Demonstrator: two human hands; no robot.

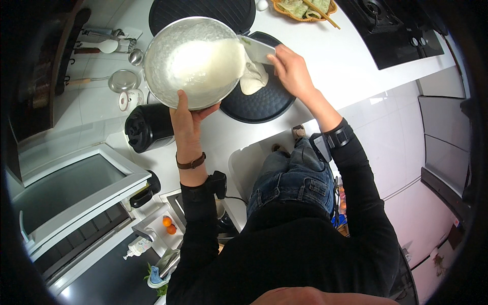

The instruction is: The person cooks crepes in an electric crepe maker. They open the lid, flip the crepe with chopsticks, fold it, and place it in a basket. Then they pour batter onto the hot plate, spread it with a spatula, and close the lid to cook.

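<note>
My left hand (187, 122) grips the rim of a large metal bowl (162, 63), its thumb over the edge. Inside, pale creamy batter (206, 61) has run to the right side, so the bowl is tilted that way. Some batter (253, 82) hangs over the lip above the dark dimpled plate of an electric griddle (263, 105); whether it touches the plate I cannot tell. My right hand (291, 70) holds a flat, pale scraper (261, 49) against the bowl's right rim. The griddle's raised ridged lid (206, 9) stands behind the bowl.
At the far right of the counter are a wicker basket (291, 15) of flatbreads with chopsticks (324, 15), a white egg (262, 5) and a black gas hob (389, 30). A black appliance (148, 127) stands left of my left wrist. Utensils, including a strainer (124, 81), hang along the wall.
</note>
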